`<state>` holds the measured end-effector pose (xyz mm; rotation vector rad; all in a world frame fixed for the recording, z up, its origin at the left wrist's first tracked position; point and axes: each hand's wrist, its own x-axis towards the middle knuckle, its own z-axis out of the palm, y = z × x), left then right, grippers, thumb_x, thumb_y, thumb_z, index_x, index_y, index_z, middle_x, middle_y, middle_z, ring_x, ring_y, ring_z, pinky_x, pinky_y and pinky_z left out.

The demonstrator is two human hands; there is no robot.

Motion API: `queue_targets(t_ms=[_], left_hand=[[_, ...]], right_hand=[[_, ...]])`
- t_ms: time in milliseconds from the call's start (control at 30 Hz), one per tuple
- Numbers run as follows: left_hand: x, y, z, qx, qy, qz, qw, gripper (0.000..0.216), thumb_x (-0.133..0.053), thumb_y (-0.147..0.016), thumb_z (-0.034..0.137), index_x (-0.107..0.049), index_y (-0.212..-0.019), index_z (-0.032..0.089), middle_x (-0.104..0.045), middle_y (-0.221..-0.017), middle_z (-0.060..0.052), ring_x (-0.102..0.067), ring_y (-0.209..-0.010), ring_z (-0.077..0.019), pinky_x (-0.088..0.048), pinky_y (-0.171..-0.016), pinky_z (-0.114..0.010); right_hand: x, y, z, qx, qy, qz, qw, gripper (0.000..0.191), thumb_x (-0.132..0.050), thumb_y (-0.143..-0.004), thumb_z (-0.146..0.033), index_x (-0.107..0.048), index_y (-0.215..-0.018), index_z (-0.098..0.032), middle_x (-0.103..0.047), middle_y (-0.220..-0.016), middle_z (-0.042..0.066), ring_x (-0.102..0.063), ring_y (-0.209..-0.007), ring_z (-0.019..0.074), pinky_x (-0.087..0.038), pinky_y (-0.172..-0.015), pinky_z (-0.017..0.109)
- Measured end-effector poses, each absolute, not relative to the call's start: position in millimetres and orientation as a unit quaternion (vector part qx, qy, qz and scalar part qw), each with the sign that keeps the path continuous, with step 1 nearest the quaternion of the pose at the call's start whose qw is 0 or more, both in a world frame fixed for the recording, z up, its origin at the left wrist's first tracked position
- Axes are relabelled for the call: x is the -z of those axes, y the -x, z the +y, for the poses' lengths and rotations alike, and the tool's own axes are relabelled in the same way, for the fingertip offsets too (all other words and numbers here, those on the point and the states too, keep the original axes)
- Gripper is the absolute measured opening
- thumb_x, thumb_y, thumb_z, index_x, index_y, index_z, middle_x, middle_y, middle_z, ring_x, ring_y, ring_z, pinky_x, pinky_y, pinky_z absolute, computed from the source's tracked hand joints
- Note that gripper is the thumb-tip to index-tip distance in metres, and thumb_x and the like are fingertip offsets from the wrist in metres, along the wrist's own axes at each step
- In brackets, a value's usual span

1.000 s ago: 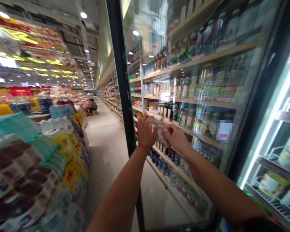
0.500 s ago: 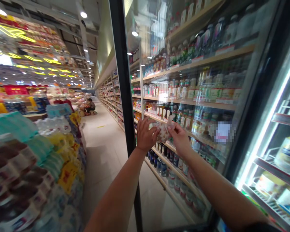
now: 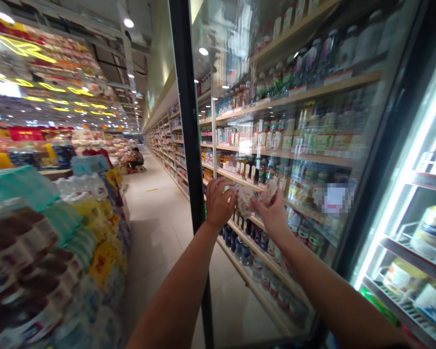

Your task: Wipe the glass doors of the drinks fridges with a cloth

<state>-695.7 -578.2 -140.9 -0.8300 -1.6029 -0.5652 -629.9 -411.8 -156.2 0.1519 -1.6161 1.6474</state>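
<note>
A crumpled piece of thin, see-through plastic [image 3: 244, 200] with whitish and reddish patches stretches between my two hands, in front of a glass cooler door [image 3: 236, 295]. My left hand [image 3: 218, 201] is closed on its left end, thumb and fingers pinching. On the other side, my right hand [image 3: 274, 215] grips the right end between thumb and fingertips, and a loose flap stands up above it. Both arms reach forward. Whether anything is inside the plastic is too blurred to tell.
The door's black frame [image 3: 189, 126] stands upright beside my left hand. Through the glass show shelves of bottles [image 3: 269, 135]. A lit cooler with wire racks [image 3: 421, 271] is at the right. Stacked packs [image 3: 29, 261] line the aisle's left; a person [image 3: 135, 160] crouches farther down.
My right hand has shifted slightly right and changed its pinch on the plastic, whose upper flap now leans right. My left hand keeps its place.
</note>
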Motion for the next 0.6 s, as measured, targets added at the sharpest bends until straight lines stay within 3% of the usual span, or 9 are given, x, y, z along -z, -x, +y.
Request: queue_targets(t_ms=[100,267,367,467,600], left_hand=[[138.1,693.8,-577.0,0.266,0.350,-0.697,0.567,0.023,-0.051,-0.095,0.025,-0.065,-0.077,0.024,-0.071,-0.106,-0.002,-0.052,-0.121,-0.0240,-0.035,-0.113,-0.049],[134.5,693.5,-578.2,0.283,0.354,-0.720,0.525,0.028,-0.054,-0.094,0.029,-0.067,-0.069,0.025,-0.070,-0.109,-0.001,-0.048,-0.124,-0.0247,-0.035,-0.113,-0.048],[134.1,694.2,-581.6,0.285,0.370,-0.723,0.509,0.030,-0.057,-0.094,0.029,-0.066,-0.065,0.026,-0.072,-0.103,0.000,-0.046,-0.126,-0.0249,-0.033,-0.115,-0.049],[134.1,693.8,-584.3,0.275,0.382,-0.729,0.497,0.031,-0.059,-0.094,0.029,-0.066,-0.063,0.026,-0.073,-0.102,0.000,-0.046,-0.127,-0.0250,-0.032,-0.116,-0.050],[134.0,689.3,-582.7,0.271,0.371,-0.742,0.488,0.027,-0.061,-0.093,0.031,-0.065,-0.067,0.026,-0.072,-0.104,0.000,-0.044,-0.129,-0.0246,-0.029,-0.117,-0.049]], right_hand=[[164.2,616.9,-408.5,-0.539,-0.046,-0.652,0.531,0.060,-0.068,-0.085,-0.051,-0.047,-0.134,-0.023,-0.057,-0.128,0.011,-0.062,-0.102,0.0221,-0.055,-0.087,0.041],[183.0,609.0,-423.9,-0.476,-0.172,-0.754,0.419,0.076,-0.076,-0.080,-0.044,-0.043,-0.145,-0.024,-0.053,-0.141,0.014,-0.057,-0.123,0.0298,-0.051,-0.103,0.049],[187.1,613.8,-428.7,-0.454,-0.189,-0.759,0.427,0.064,-0.068,-0.082,-0.032,-0.051,-0.143,-0.023,-0.052,-0.146,0.013,-0.049,-0.135,0.0300,-0.041,-0.116,0.050],[181.5,620.6,-423.0,-0.556,-0.144,-0.714,0.400,0.044,-0.062,-0.081,-0.031,-0.068,-0.124,-0.023,-0.066,-0.129,0.010,-0.061,-0.120,0.0276,-0.046,-0.110,0.049],[168.0,625.8,-414.4,-0.798,-0.082,-0.545,0.244,0.053,-0.076,-0.067,-0.036,-0.067,-0.118,-0.024,-0.077,-0.092,0.002,-0.072,-0.081,0.0234,-0.061,-0.077,0.042]])
